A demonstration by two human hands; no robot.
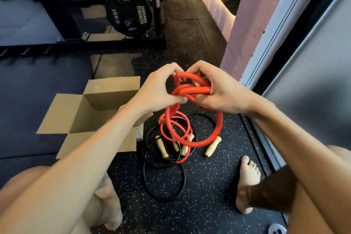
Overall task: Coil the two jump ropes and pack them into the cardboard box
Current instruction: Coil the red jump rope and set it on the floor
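Red rope (191, 89) is bunched in loops between both hands. The left hand (157, 89) pinches a strand, and the right hand (218, 91) curls its fingers round several loops. Lower loops hang onto the black rope (163, 182) and wooden handles (212, 147) on the floor. An open cardboard box (106, 97) stands just left, flaps spread. Speckled rubber floor (199, 186) runs ahead between a weight plate (125, 15) and a pink pillar (247, 24).

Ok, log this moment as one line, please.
stage: coiling red rope | left hand: holds its loops | right hand: holds its loops | black rope: loose on floor | box: open, no rope seen inside
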